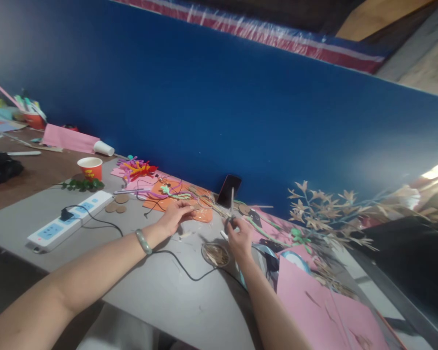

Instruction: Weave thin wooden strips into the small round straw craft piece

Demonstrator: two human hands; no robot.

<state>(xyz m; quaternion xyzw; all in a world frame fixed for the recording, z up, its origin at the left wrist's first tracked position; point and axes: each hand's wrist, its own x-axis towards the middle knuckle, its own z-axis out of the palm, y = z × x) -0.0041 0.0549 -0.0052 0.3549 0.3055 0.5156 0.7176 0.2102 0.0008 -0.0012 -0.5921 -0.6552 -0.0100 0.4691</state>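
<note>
"How far along is it?"

"Partway, I'd judge. The left hand (177,217) is bent to a narrow pinch by the orange paper (156,194); I can't tell whether its fingertips hold anything. Near it, between the forearms, lies the round of sticks (215,254) on the desk (160,296). The right hand (240,239) is closed on scissors (232,200), blades up."

"Done and left?"

"Sticks are gathered in the round; whether they're fixed, I can't tell. I see no finished piece, and plenty lies loose, so much seems left."

"And the desk?"

"From the left: a pen cup (34,119) on a brown table (32,170), then a red cup (92,170), leaves (81,184), a power strip (53,229) with one plug in, wood slices (121,199) and bright pipe cleaners (140,168). Further right, a phone (228,189) leans on the blue wall (204,97), then come a dry plant (314,209) and pink paper (306,301)."

"The room?"

"The wall fills the back; beams (419,53) show upper right."
</note>
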